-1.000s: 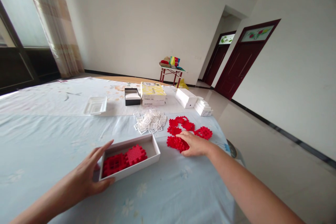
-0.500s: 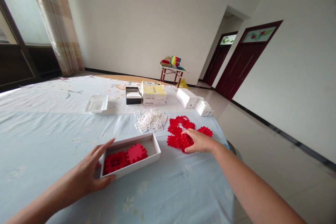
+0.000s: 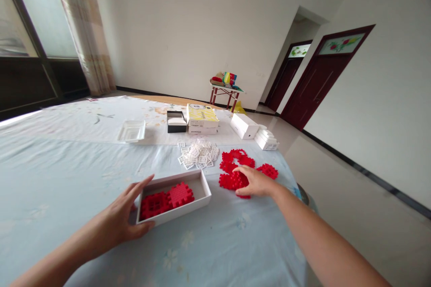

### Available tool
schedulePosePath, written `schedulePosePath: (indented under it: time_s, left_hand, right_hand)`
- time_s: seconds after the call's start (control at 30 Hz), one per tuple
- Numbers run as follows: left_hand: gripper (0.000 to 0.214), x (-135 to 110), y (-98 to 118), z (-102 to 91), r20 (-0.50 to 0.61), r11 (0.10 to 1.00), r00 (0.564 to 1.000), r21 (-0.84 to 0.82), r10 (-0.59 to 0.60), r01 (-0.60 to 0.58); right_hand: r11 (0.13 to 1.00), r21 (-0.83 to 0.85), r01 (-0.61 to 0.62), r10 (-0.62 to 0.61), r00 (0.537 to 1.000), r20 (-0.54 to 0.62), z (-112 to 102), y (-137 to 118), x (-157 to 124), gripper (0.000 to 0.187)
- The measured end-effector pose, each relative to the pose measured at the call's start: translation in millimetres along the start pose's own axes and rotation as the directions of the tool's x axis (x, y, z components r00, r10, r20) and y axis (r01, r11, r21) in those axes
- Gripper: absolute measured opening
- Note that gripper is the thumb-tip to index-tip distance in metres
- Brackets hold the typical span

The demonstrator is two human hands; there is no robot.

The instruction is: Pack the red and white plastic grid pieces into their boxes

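Observation:
My left hand (image 3: 121, 217) spans the near left end of a white open box (image 3: 183, 214), thumb on its front wall and fingers at the back. Inside lie red building blocks with notched edges; a flat square block (image 3: 181, 194) rests beside a window-frame block (image 3: 155, 205). To the right, my right hand (image 3: 257, 182) curls its thumb and fingers round a red block (image 3: 240, 180) at the front of a loose red heap (image 3: 237, 156). My palm and fingers partly cover that block. Another red block (image 3: 268, 171) lies just beyond my right wrist.
Behind the box is a pile of small white lattice pieces (image 3: 198, 153). Farther back stand a clear plastic tray (image 3: 131, 132), a black box (image 3: 177, 122), a yellow-and-white box (image 3: 202, 116), a white box (image 3: 244, 126) and stacked white pieces (image 3: 267, 138). The table's edge runs along the right.
The whole view has shifted slightly, so the table's things appear a little farther right. Both hands keep nearly the same places, at the box and on the red block.

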State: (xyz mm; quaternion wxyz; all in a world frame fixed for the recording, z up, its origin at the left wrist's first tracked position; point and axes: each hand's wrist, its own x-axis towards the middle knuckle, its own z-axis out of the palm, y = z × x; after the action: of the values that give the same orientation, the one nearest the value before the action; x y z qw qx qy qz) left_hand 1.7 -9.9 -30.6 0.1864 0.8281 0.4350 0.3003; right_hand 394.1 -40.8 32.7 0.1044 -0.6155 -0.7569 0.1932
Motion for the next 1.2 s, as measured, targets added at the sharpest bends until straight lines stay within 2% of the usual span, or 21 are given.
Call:
schedulePosePath:
  time_s: [0.13,0.27,0.43,0.6,0.7,0.8,0.93,1.0,1.1,1.2]
  left_hand:
    - [0.081,0.0,3.0,-6.3,0.054,0.999,0.998,0.031,-0.011,0.009]
    - [0.082,0.3,5.6,-6.5,0.062,0.999,0.997,0.021,-0.038,0.037]
    - [0.081,-2.4,8.2,-7.0,0.035,0.997,0.998,-0.04,-0.059,0.061]
    - [0.082,-2.6,12.6,-13.2,0.069,0.984,0.992,-0.133,-0.11,0.119]
    - [0.067,3.0,17.8,-19.0,0.03,0.976,0.988,-0.154,-0.153,0.156]
    - [0.053,10.9,29.2,-26.1,-0.032,0.948,0.967,-0.209,-0.254,0.242]
    - [0.05,20.4,52.4,-34.9,-0.073,0.863,0.92,-0.382,-0.385,0.331]
    - [0.048,25.1,61.8,-36.4,-0.031,0.839,0.921,-0.424,-0.389,0.341]
    - [0.041,31.7,67.2,-32.7,0.091,0.831,0.939,-0.443,-0.333,0.338]
    - [0.036,35.9,65.0,-25.2,0.114,0.822,0.933,-0.446,-0.34,0.354]
  right_hand:
    - [0.999,0.036,0.028,-0.025,0.997,-0.067,-11.3,-18.6,5.6,0.066]
    - [0.98,0.03,0.195,-0.194,0.98,-0.039,-17.6,-61.2,19.2,0.067]
    - [0.927,0.015,0.375,-0.375,0.927,0.005,-13.4,-104.1,40.6,0.066]
    - [0.896,0.046,0.441,-0.442,0.897,0.002,0.5,-120.2,60.9,0.068]
    - [0.876,0.079,0.477,-0.478,0.879,-0.008,10.6,-130.4,66.3,0.071]
    - [0.854,0.098,0.511,-0.502,0.859,-0.1,21.2,-142.2,65.1,0.072]
    - [0.829,0.054,0.556,-0.534,0.817,-0.219,35.3,-156.5,61.3,0.069]
    - [0.834,0.001,0.551,-0.534,0.808,-0.248,41.3,-162.6,60.7,0.067]
    - [0.843,-0.081,0.531,-0.532,0.805,-0.264,48.0,-170.0,60.2,0.063]
    - [0.838,-0.125,0.532,-0.545,0.795,-0.266,51.1,-173.6,58.2,0.059]
